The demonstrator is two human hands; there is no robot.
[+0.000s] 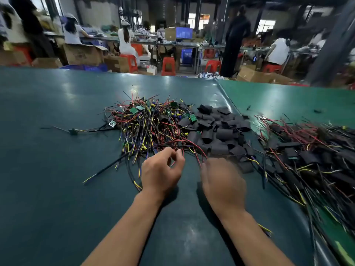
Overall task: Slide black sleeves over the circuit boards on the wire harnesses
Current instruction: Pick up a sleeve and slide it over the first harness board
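I have three heaps across the counter (57, 189) so the work runs left to right: bare harnesses (146, 123) with green boards, loose sleeves (221, 129) in the middle, finished ones (307, 154) at right. My left hand (161, 173) curls at the near edge of the tangle, its grip pinching a thin wire, I judge, to draw one harness free. My right hand (222, 181) is blurred; I cannot tell its grip.

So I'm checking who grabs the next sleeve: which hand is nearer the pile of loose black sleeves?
Right. The right hand sits just below the pile of loose black sleeves, at its near edge; the left hand lies further left, below the tangled harnesses.
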